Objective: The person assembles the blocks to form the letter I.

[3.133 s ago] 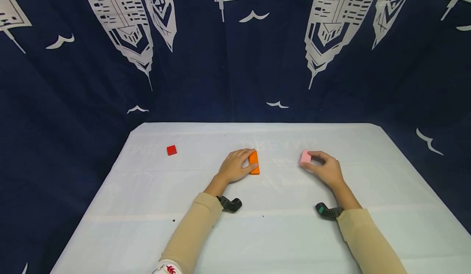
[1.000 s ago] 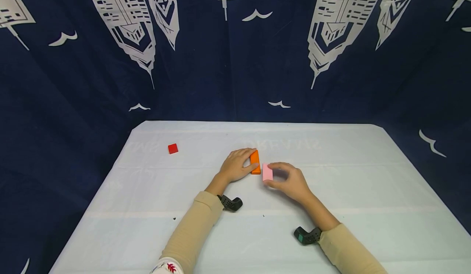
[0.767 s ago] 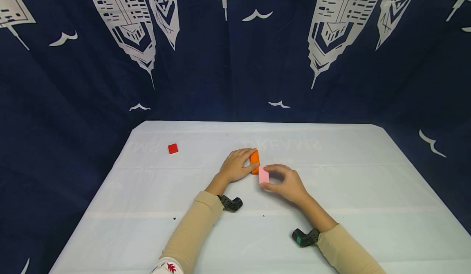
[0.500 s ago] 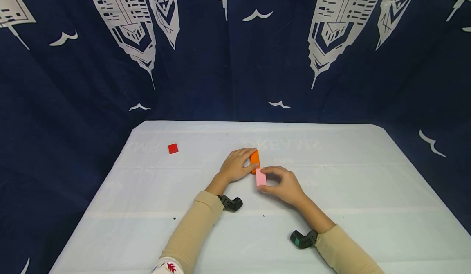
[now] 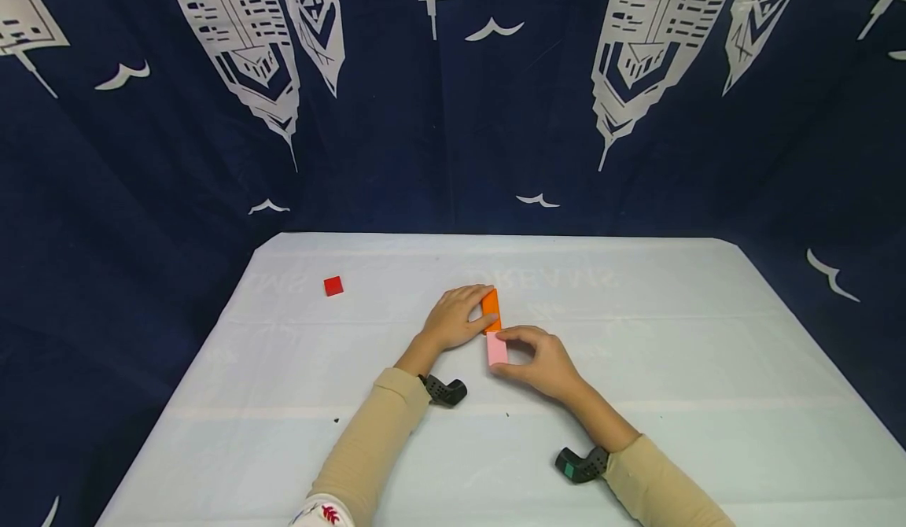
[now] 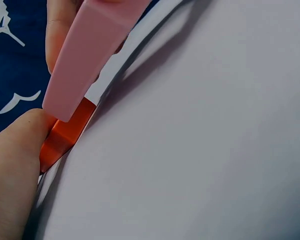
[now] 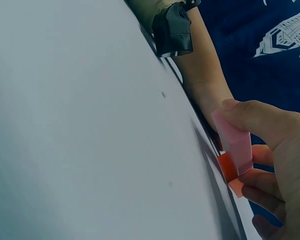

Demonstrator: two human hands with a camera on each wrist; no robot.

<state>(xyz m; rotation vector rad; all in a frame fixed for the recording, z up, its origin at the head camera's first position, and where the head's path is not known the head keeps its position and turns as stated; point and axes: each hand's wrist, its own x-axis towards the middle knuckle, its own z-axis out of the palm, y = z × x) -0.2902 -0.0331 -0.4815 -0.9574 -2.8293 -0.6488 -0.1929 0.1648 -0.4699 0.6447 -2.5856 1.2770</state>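
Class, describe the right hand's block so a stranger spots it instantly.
On the white table, find the left hand gripping the orange block. Just below it in the head view, the right hand pinches the pink block, the only one that colour.

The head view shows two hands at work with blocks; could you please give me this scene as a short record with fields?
Left hand: holds the orange block on the table
Right hand: pinches the pink block
Pink block: raised above the table, at the orange block's near end; whether they touch is unclear
Red block: on the table, left of both hands, untouched
Backdrop: dark blue with white print
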